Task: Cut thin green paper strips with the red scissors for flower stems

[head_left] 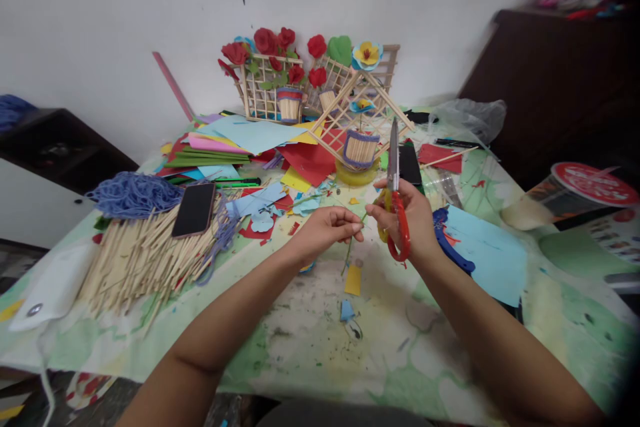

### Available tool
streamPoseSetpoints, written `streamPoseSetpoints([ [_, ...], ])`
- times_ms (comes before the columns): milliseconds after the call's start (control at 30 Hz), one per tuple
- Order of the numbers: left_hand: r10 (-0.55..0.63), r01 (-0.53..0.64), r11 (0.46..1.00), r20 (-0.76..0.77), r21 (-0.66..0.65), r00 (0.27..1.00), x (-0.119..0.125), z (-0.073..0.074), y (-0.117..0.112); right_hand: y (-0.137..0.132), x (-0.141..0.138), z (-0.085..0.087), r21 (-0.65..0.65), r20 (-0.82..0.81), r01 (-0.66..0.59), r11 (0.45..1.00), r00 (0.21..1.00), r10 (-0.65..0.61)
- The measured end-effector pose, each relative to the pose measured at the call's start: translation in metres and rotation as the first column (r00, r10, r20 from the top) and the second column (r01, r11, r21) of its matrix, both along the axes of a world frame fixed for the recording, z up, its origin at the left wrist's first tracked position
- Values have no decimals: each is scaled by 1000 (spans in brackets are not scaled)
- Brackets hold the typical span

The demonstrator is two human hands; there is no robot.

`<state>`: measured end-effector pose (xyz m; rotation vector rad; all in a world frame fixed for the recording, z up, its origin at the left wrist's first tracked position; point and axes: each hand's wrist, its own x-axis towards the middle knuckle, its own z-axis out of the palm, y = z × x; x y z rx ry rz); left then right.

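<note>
My right hand (pixel 407 217) grips a pair of scissors (pixel 395 173) with red and yellow handles, the blades pointing up and away from me. My left hand (pixel 325 227) is closed in a pinch on a thin green stem (pixel 349 250) that hangs down toward the table; the two hands almost touch above the table's middle. Small paper scraps, one yellow (pixel 353 279) and one blue (pixel 347 310), lie just below the hands.
A heap of wooden sticks (pixel 140 257) with a black phone (pixel 195 209) on it and blue yarn (pixel 133 193) lies at the left. Stacked coloured paper (pixel 225 143) and stick trellises with paper flowers (pixel 305 73) stand at the back. Light blue paper (pixel 487 250) lies right.
</note>
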<state>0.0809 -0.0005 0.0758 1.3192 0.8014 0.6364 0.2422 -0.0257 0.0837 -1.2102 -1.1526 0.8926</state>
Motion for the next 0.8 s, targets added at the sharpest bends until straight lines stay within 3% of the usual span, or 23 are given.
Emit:
streamPoseSetpoints([
  [267, -140, 142, 988, -32, 65, 990, -6, 4, 4, 0, 2, 6, -35, -15, -53, 998, 999, 53],
  [433, -49, 49, 991, -2, 124, 999, -7, 5, 6, -2, -2, 0, -56, 23, -107, 993, 994, 109],
  [633, -25, 25, 997, -6, 70, 1000, -7, 3, 5, -1, -5, -6, -35, 54, -106, 994, 993, 108],
  [700, 42, -43, 998, 30, 43, 999, -7, 2, 7, -1, -4, -6, -15, 101, -74, 997, 992, 76],
  [800, 239, -237, 971, 127, -33, 963, -9, 3, 15, 0, 0, -7, 15, 279, -10, 1000, 960, 5],
])
